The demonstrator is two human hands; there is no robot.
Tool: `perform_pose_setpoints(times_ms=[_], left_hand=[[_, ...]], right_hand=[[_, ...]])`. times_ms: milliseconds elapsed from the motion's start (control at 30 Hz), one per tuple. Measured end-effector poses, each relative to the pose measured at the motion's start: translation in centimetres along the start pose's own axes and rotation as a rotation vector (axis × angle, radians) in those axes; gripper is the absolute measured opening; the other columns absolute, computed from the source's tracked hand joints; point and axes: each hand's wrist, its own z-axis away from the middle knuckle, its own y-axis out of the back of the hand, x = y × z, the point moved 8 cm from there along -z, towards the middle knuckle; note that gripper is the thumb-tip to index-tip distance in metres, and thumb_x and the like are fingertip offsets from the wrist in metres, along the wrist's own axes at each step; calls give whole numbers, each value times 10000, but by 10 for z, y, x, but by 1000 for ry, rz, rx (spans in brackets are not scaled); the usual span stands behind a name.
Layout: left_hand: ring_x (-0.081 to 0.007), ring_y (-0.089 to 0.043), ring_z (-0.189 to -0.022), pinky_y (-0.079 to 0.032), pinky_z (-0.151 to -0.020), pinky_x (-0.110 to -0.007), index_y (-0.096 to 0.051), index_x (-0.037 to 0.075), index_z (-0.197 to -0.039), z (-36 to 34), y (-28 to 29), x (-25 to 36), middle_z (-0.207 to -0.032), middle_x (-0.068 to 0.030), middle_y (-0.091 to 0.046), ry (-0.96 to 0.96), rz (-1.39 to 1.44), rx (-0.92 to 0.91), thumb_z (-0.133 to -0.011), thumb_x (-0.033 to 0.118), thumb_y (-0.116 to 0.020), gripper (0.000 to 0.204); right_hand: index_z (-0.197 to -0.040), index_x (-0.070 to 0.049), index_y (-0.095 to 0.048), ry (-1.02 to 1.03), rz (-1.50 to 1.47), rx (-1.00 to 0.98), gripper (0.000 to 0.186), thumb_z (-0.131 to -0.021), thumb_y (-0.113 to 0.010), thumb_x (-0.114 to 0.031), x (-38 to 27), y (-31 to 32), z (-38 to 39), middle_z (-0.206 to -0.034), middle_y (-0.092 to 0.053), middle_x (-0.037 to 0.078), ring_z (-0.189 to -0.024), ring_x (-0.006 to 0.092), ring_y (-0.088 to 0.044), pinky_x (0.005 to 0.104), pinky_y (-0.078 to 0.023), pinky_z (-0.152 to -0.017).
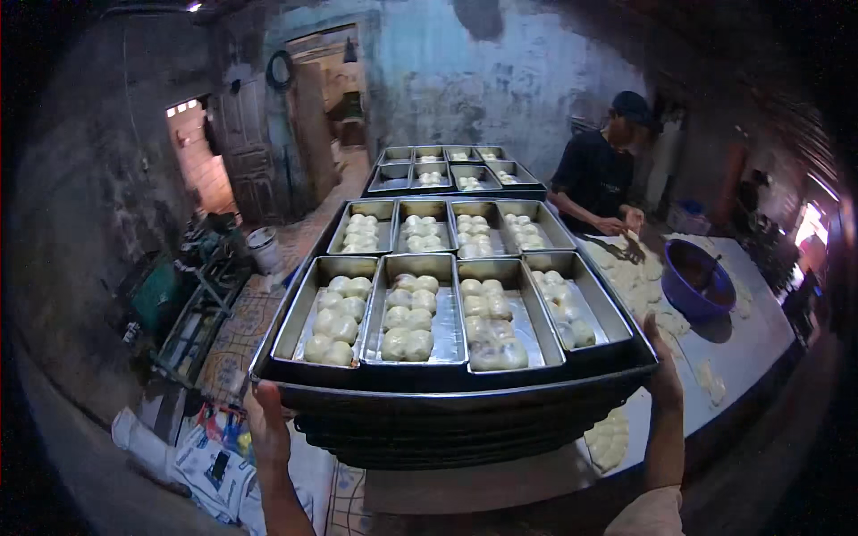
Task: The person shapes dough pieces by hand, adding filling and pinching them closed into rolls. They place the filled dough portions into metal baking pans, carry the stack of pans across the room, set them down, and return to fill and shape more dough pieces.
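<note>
Centrally, a black baking tray point(447, 391) of loaf pans point(449, 344) with dough balls point(407, 318), atop stacked trays point(429, 439), left hand point(269, 420) and right hand point(663, 371) half-curled against the tray's near corners, fingers partly hidden, whether they grip it unclear.

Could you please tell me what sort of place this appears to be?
Probably a small bakery workroom: metal loaf pans hold rows of dough balls, and a co-worker stands at a table spread with dough pieces.
</note>
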Motion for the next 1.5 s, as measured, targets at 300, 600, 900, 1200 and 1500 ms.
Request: perform_pose_setpoints(times_ms=[300, 600, 900, 1200, 1500], left_hand=[[-219, -535, -1128, -448, -961, -381, -477, -14, -1286, -7, -14, -5, -1226, -131, -545, 230, 606, -51, -928, 656, -502, 760], [-214, -598, -1062, -461, -932, -337, -558, -55, -1229, -13, -12, 59, -1175, -174, -612, 144, 443, 24, -940, 577, -545, 695], [-196, -599, -1009, -448, -923, -337, -596, 34, -1268, -73, 11, 103, -1146, -85, -639, 40, 417, -132, -932, 428, -560, 519], [-195, -591, -1017, -466, -939, -360, -601, -39, -1140, -143, 132, -41, -1080, -116, -626, -9, 355, -113, -952, 318, -556, 407], [-200, -509, -1224, -365, -1086, -352, -454, -19, -1305, -227, 117, -62, -1279, -135, -536, 208, 795, -786, -914, 763, -292, 890]], right_hand=[[-1216, 23, -610, -100, 94, 179, 650, -994, -449, -567, 13, -19, 10, -791, -647, 38, -705, 112, -594, 266, -493, -718], [-1290, -30, -556, 2, -32, -19, 428, -976, -541, -321, -9, -15, 10, -1227, -583, 86, -1163, 177, -527, 313, -370, -1039], [-1129, -48, -611, 214, -93, 122, 400, -899, -589, -375, -57, -37, 24, -888, -579, 35, -817, 149, -595, 302, -495, -747], [-1394, 40, -485, 112, 924, -142, 916, -739, -588, -592, -106, -270, 121, -1520, -353, 255, -1477, 352, -194, 450, -83, -1193], [-1324, -10, -548, -96, 788, 192, 473, -1007, -515, -360, -65, -244, 105, -1228, -621, 79, -1089, 163, -568, 291, -434, -954]])
